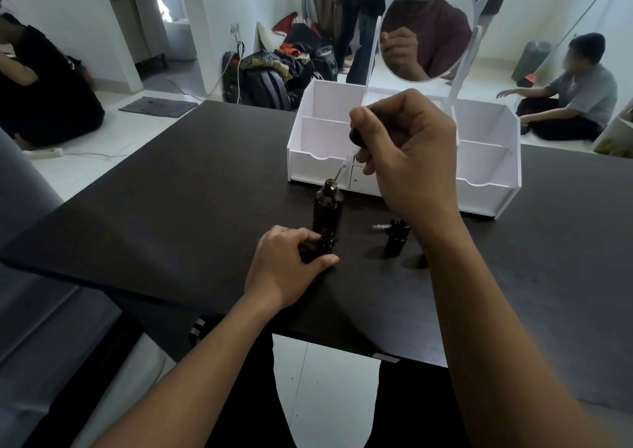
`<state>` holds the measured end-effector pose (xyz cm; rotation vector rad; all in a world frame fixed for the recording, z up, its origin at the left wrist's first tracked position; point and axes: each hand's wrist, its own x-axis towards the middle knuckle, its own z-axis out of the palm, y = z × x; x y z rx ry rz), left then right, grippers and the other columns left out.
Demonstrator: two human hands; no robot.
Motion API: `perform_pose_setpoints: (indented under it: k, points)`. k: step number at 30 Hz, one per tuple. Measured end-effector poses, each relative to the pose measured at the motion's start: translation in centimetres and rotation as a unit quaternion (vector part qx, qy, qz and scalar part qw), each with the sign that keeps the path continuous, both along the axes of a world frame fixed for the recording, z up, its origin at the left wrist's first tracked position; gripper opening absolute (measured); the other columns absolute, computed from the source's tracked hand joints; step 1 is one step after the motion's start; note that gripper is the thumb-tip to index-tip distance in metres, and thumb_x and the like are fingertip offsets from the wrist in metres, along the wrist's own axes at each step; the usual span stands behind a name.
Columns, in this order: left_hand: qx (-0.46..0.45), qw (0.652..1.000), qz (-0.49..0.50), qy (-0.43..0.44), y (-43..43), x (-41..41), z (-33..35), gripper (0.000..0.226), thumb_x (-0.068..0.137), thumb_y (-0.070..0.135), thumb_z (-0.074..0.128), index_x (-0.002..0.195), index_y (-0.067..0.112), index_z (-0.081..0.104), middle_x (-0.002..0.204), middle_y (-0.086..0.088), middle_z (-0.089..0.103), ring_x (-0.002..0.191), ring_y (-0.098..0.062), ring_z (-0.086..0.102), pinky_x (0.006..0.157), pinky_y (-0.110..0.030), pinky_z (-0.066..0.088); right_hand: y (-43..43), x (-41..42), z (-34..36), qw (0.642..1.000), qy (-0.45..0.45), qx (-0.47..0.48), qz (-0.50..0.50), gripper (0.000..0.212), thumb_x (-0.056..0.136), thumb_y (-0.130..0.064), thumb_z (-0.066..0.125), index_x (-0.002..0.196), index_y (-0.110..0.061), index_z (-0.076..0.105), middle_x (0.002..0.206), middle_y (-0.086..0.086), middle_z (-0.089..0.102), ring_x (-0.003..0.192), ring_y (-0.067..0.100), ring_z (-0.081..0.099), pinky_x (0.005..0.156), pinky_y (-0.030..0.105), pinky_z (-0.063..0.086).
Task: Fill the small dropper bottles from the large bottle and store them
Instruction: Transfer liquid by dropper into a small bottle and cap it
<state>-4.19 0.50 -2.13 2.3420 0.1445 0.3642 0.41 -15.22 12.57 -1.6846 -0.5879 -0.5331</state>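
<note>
A large dark bottle [328, 209] stands uncapped on the dark table [171, 207]. My right hand [409, 152] pinches a dropper [356, 137] by its black bulb, and the glass tip sits at the large bottle's mouth. In front of the large bottle my left hand [291, 269] grips a small dark bottle [325, 242], open at the top and upright on the table. A second small bottle [397, 238] stands to the right, with a dropper cap lying across its top.
A white organiser [486, 159] with open compartments and a round mirror [428, 36] stands behind the bottles. People sit on the floor at far left and far right, one stands behind. Bags lie on the floor beyond the table's far edge.
</note>
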Motion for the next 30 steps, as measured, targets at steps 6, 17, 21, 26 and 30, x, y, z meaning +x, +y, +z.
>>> perform_pose_setpoints:
  k: [6,17,21,26,30]
  points:
    - [-0.001,1.000,0.010,0.008,-0.2,-0.1,0.1,0.044,0.066,0.060,0.078,0.102,0.036,0.069,0.099,0.009,0.056,0.102,-0.014,0.057,0.092,-0.038,0.051,0.1,-0.3,-2.1,0.998,0.058,-0.034,0.021,0.015,0.094,-0.021,0.073,0.087,-0.011,0.063,0.073,0.003,0.072,0.058,0.023,0.068,0.053,0.040,0.057]
    - [0.010,1.000,0.015,0.008,-0.3,-0.2,0.1,0.047,0.067,0.062,0.078,0.105,0.037,0.068,0.102,0.008,0.056,0.104,-0.013,0.056,0.090,-0.037,0.053,0.5,0.2,-4.1,0.989,0.092,-0.108,0.030,0.019,0.093,-0.032,0.072,0.088,-0.015,0.065,0.077,-0.001,0.071,0.066,0.025,0.069,0.063,0.050,0.058]
    - [0.017,1.000,0.016,0.005,-0.3,-0.3,0.2,0.046,0.067,0.062,0.078,0.105,0.036,0.069,0.102,0.007,0.056,0.104,-0.014,0.056,0.089,-0.037,0.052,0.6,0.3,-4.8,0.987,0.098,-0.124,0.026,0.020,0.091,-0.032,0.074,0.087,-0.014,0.066,0.079,-0.001,0.073,0.069,0.023,0.070,0.067,0.049,0.058]
    - [0.015,1.000,0.014,-0.007,-0.3,-0.2,0.1,0.044,0.066,0.059,0.080,0.101,0.035,0.071,0.099,0.008,0.057,0.101,-0.014,0.058,0.089,-0.037,0.052,0.7,0.3,-5.3,0.987,0.091,-0.132,0.022,0.027,0.092,-0.031,0.073,0.077,-0.015,0.057,0.070,0.004,0.068,0.067,0.029,0.068,0.063,0.050,0.055]
    - [0.017,1.000,0.014,-0.007,-0.3,-0.1,0.0,0.044,0.066,0.060,0.079,0.102,0.035,0.071,0.099,0.007,0.056,0.100,-0.014,0.058,0.088,-0.037,0.052,0.6,0.2,-5.4,0.987,0.079,-0.136,0.017,0.028,0.095,-0.029,0.070,0.077,-0.012,0.055,0.070,0.004,0.066,0.067,0.030,0.067,0.061,0.050,0.054]
